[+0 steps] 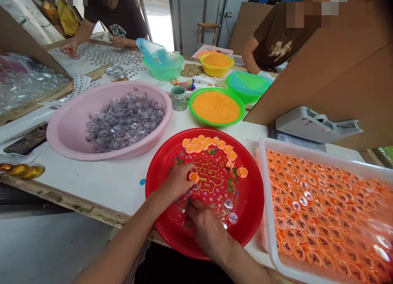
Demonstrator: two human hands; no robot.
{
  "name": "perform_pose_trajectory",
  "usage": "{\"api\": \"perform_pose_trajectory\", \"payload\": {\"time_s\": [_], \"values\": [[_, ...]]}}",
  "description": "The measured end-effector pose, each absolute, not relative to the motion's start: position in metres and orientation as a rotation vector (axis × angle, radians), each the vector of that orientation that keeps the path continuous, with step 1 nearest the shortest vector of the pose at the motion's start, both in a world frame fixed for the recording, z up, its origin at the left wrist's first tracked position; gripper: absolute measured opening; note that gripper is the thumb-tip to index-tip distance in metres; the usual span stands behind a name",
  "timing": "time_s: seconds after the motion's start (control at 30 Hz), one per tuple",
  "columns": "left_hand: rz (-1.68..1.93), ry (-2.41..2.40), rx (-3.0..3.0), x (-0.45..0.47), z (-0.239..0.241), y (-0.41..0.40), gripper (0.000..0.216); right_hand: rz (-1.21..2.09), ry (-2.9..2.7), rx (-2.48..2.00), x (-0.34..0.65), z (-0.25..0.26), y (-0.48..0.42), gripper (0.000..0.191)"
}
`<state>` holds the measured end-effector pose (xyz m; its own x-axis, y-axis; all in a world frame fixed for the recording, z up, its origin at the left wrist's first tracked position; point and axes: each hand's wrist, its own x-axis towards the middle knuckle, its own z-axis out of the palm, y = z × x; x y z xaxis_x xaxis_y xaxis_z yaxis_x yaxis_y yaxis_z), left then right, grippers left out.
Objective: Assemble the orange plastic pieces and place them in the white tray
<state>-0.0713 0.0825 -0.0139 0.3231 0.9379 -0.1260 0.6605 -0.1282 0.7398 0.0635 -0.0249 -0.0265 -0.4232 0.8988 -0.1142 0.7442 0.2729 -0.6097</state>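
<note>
My left hand point(179, 180) pinches a small orange plastic cup point(193, 178), its open top facing up, above a round red tray point(159, 161) with gold and floral print. My right hand point(207, 226) is closed with its fingertips down at the tray, close by on the near side; what they pinch, if anything, is hidden. Several clear round discs point(232, 218) lie on the tray beside my right hand. Along the far rim, more orange cups point(204, 145) stand in a curved row, and one cup point(242, 172) sits apart at the right.
On the left stands a pink basin point(66, 130) of clear round pieces. A green bowl point(242, 117) of orange granules and a mug point(179, 98) are beyond the tray. A white bin point(266, 218) of capped orange cups is at right. Two people sit across the table.
</note>
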Motion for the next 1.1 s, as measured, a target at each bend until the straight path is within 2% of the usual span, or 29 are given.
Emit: {"api": "perform_pose_trajectory", "payload": {"time_s": [0.07, 0.2, 0.3, 0.4, 0.5, 0.57, 0.63, 0.73, 0.83, 1.1], "values": [[0.520, 1.423, 1.841, -0.074, -0.012, 0.077, 0.031, 0.851, -2.281, -1.538, 0.057, -0.029, -0.024, 0.024], [0.568, 1.430, 1.832, -0.079, -0.008, 0.069, 0.021, 0.763, -2.224, -1.534, 0.050, -0.034, -0.017, 0.035], [0.613, 1.461, 1.812, -0.084, -0.002, 0.066, 0.018, 0.741, -2.253, -1.537, 0.053, -0.039, -0.016, 0.033], [0.611, 1.510, 1.696, -0.088, 0.002, 0.064, 0.015, 0.866, -2.105, -1.538, 0.065, -0.042, -0.019, 0.035], [0.630, 1.453, 1.447, -0.085, 0.000, 0.059, 0.029, 1.041, -1.802, -1.457, 0.083, -0.042, -0.020, 0.031], [0.637, 1.329, 1.270, -0.078, -0.004, 0.054, 0.041, 1.117, -1.558, -1.444, 0.097, -0.041, -0.020, 0.020], [0.611, 1.211, 1.109, -0.070, -0.009, 0.048, 0.042, 1.242, -1.272, -1.455, 0.108, -0.039, -0.019, 0.004], [0.636, 1.143, 0.935, -0.061, -0.012, 0.040, 0.042, 1.480, -0.903, -1.396, 0.117, -0.035, -0.020, 0.022], [0.664, 1.075, 0.838, -0.058, -0.011, 0.034, 0.043, 1.578, -0.811, -1.310, 0.120, -0.032, -0.023, 0.031], [0.625, 1.011, 0.740, -0.059, -0.003, 0.025, 0.035, 1.669, -0.651, -1.112, 0.120, -0.030, -0.026, 0.023]]}}
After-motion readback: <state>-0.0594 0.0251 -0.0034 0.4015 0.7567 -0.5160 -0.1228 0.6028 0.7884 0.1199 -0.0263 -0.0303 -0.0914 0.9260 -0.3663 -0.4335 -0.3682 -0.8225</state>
